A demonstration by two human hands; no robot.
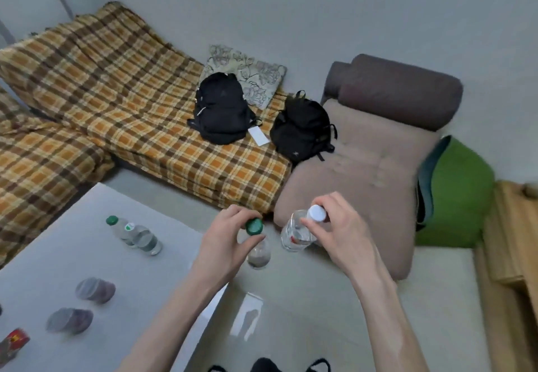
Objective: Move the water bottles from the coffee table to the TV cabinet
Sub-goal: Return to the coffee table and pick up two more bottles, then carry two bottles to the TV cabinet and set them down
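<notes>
Past the coffee table [72,255] edge, both hands grip bottles by their caps: left hand [224,240] green-capped bottle [257,250], right hand [340,234] white-capped bottle [295,232].

Clear glossy plastic bottles [295,233], matt table [58,255]

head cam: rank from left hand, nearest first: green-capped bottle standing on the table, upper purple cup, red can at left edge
From the left hand:
1. Clear plastic green-capped bottle, standing on the white table, left of the hand.
2. Upper translucent purple cup, lower left of the hand.
3. Red can, at the frame's bottom-left edge.
</notes>
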